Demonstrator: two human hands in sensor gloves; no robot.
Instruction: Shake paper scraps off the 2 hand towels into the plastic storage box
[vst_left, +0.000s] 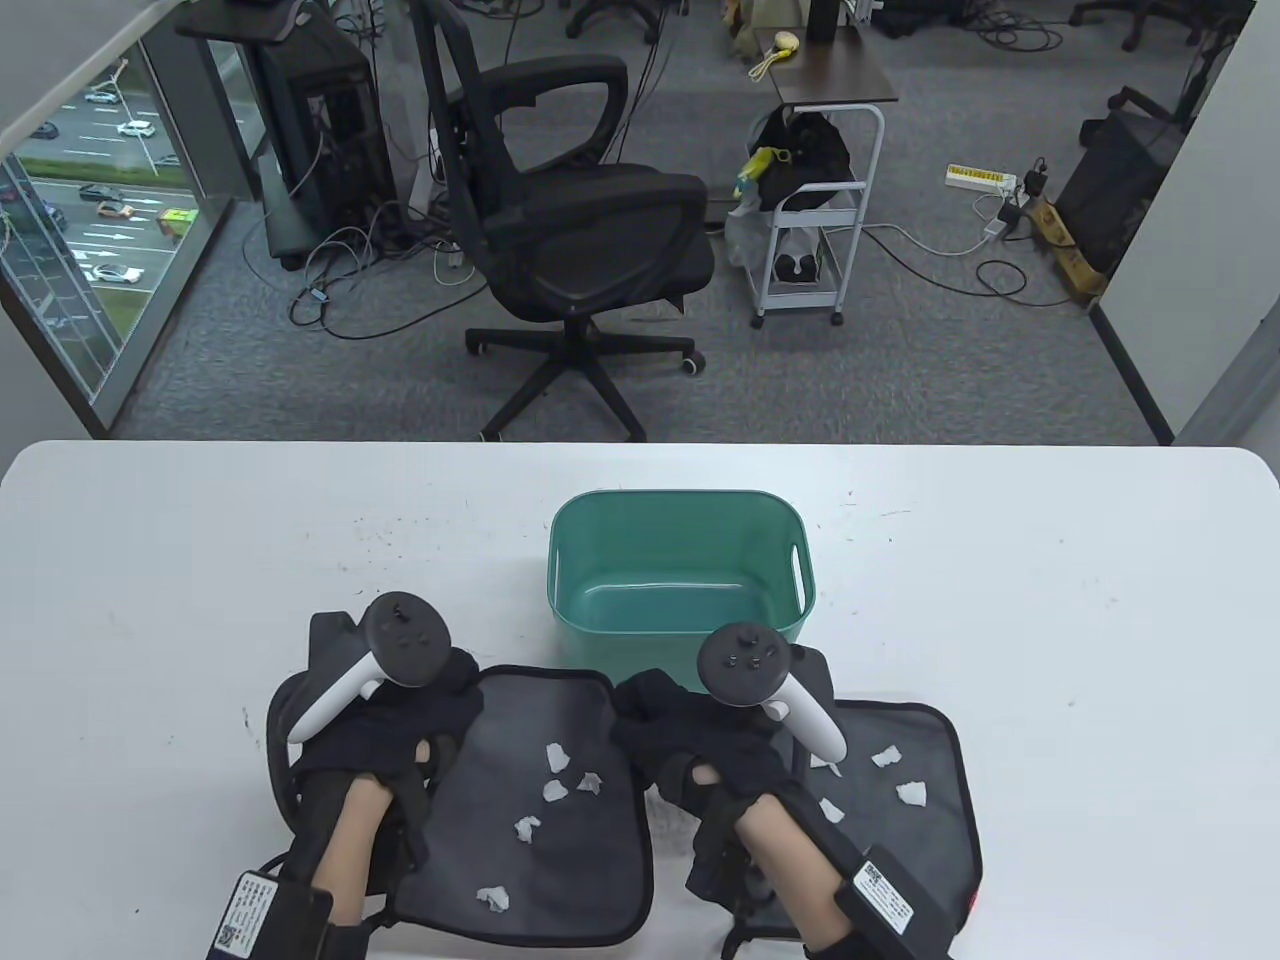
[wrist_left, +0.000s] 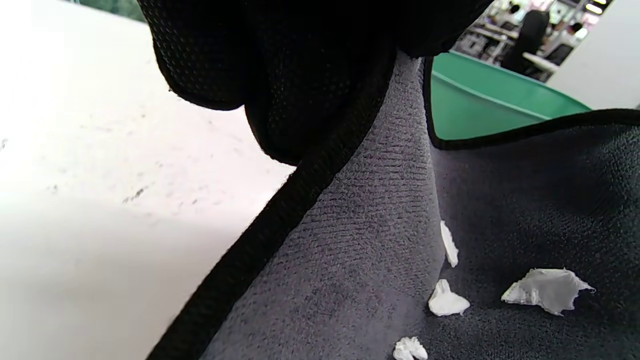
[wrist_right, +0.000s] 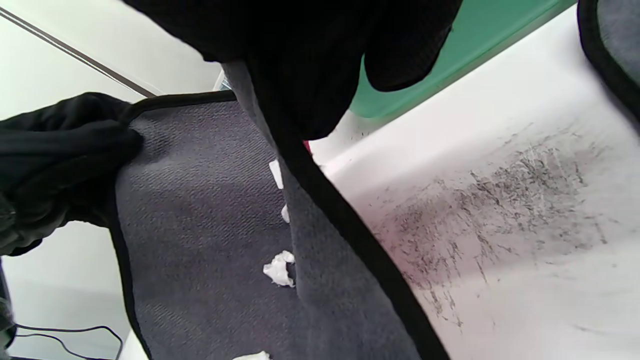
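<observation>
Hand towels first: two dark grey microfibre cloths with black binding lie flat on the white bench, side by side, just in front of the teal plastic storage box (vst_left: 680, 560). The left-hand towel (vst_left: 545, 800) carries several white paper scraps (vst_left: 556, 757); the right-hand towel (vst_left: 900, 790) carries a few more (vst_left: 910, 794).

The left hand (vst_left: 400, 725) pinches the left towel's far left corner, fingers curled round the bound edge, which the left wrist view shows raised into a fold. The right hand (vst_left: 690, 735) grips the same towel's far right corner, and the right wrist view shows that edge lifted too. So both hands have hold of one towel, and the other lies untouched.

To do this step well, I judge the near edge should stay low while the far corners rise, so that the cloth sags into a trough and holds the scraps. Then carry it over the box, which looks empty, and tip the middle inside the rim before shaking. A snap made too soon would likely scatter scraps onto the bench.
</observation>
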